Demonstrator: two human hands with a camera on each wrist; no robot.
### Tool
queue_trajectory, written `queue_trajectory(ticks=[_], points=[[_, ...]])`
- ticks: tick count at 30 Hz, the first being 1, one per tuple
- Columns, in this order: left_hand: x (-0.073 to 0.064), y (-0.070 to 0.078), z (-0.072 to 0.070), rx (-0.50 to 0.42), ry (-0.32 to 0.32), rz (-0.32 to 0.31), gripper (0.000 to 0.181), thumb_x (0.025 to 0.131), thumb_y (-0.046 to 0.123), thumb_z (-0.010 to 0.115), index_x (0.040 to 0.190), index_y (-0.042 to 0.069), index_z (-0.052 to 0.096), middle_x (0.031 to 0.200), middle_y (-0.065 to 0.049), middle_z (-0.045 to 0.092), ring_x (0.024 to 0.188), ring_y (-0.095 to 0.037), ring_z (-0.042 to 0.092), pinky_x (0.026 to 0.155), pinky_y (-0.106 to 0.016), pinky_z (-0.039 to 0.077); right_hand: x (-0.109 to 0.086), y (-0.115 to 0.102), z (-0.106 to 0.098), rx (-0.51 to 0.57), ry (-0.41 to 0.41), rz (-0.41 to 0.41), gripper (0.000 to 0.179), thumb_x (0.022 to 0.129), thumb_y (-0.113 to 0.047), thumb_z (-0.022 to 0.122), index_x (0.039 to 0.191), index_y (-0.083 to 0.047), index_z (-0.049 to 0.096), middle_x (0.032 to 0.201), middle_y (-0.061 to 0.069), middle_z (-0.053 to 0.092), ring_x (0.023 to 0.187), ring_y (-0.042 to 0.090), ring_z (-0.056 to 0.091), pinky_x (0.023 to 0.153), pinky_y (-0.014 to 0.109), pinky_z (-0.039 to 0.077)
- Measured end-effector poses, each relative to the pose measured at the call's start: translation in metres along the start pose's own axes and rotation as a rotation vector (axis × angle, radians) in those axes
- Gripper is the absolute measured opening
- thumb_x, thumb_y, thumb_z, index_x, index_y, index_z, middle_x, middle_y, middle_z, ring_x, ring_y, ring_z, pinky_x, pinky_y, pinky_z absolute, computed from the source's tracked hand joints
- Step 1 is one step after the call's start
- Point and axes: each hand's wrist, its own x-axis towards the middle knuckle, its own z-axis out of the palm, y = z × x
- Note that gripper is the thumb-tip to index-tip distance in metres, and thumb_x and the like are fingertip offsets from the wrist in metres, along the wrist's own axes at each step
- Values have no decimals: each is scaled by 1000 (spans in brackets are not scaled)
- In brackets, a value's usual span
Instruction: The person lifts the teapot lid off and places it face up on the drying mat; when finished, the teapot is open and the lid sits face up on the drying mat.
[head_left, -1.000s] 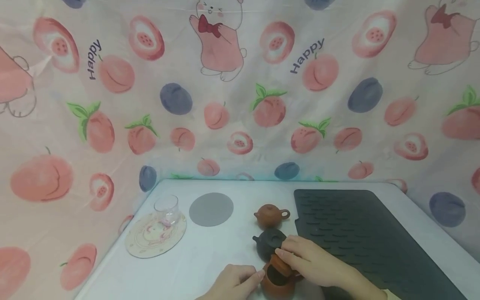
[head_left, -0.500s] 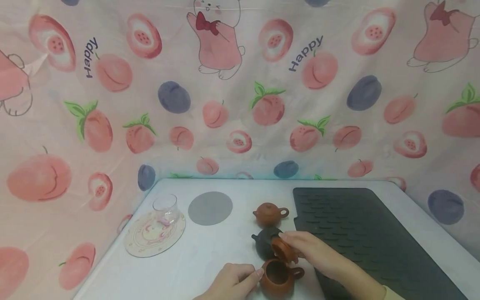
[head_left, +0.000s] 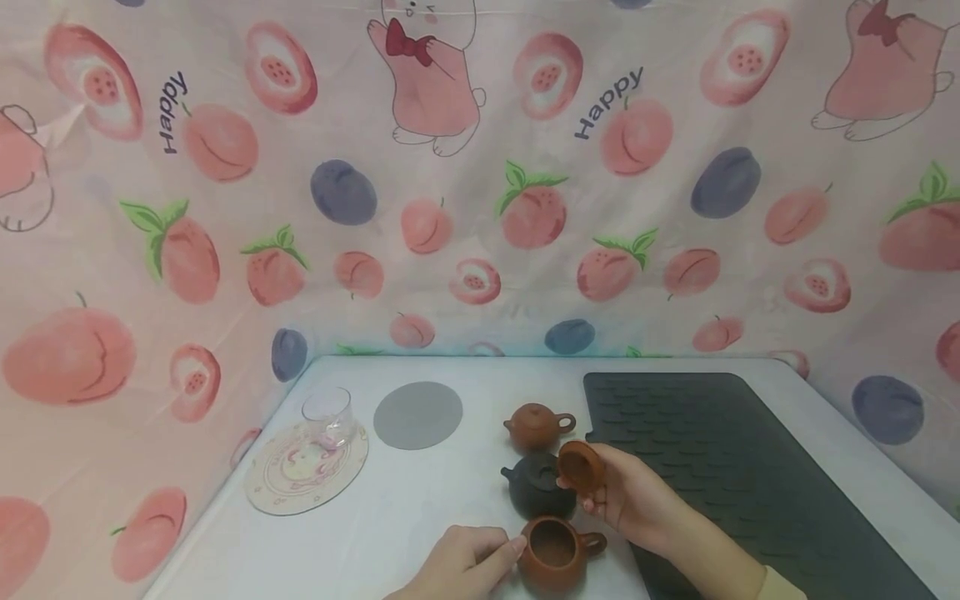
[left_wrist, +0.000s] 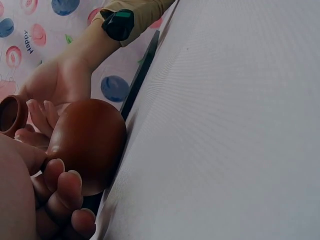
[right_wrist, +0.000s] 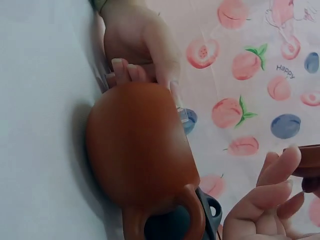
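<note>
An uncovered reddish-brown clay teapot (head_left: 553, 577) stands at the near middle of the white table, its dark opening facing up and its handle to the right. My left hand (head_left: 467, 560) grips it on the left, thumb at the rim; that hand covers the spout side. In the left wrist view, curled fingertips (left_wrist: 69, 190) lie against the round body (left_wrist: 92, 145). My right hand (head_left: 639, 498) holds the teapot's lid (head_left: 581, 468) up and behind the opening, hollow underside turned toward the head camera. The right wrist view shows the lid (right_wrist: 309, 162) pinched at its edge, knob pointing downward.
A black teapot (head_left: 534, 492) sits right behind, partly hidden by the lid, and a smaller brown teapot (head_left: 536, 427) farther back. On the right lies a dark ridged mat (head_left: 690, 467). A glass (head_left: 327, 417) stands on a patterned round mat (head_left: 277, 492), left of a grey disc (head_left: 418, 415).
My right hand has lifted the lid off the teapot, moved it up and back, and tipped its underside toward the head camera. My left hand stays at the teapot.
</note>
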Motion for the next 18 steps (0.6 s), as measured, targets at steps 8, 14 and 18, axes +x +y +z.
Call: queue_trajectory(ticks=[8, 14, 18], points=[[1, -3, 1, 39, 20, 62, 45, 107, 44, 52, 70, 20, 62, 57, 15, 49, 56, -1, 49, 53, -20, 38, 1, 0, -3, 138, -41, 25, 31, 111, -33, 44, 119, -16, 69, 113, 12, 73, 82, 10, 64, 78, 22, 52], [1, -3, 1, 73, 32, 92, 44, 107, 43, 52, 70, 21, 60, 57, 17, 49, 56, 0, 48, 53, -20, 38, 0, 2, 0, 132, -49, 60, 34, 110, -37, 47, 128, -17, 68, 119, 12, 72, 86, 13, 65, 83, 27, 52], [1, -5, 1, 93, 39, 105, 45, 107, 42, 52, 68, 21, 57, 56, 18, 48, 54, 0, 47, 52, -20, 37, 0, 3, 0, 121, -52, 70, 37, 110, -38, 46, 131, -15, 67, 121, 11, 71, 87, 13, 67, 84, 28, 52]])
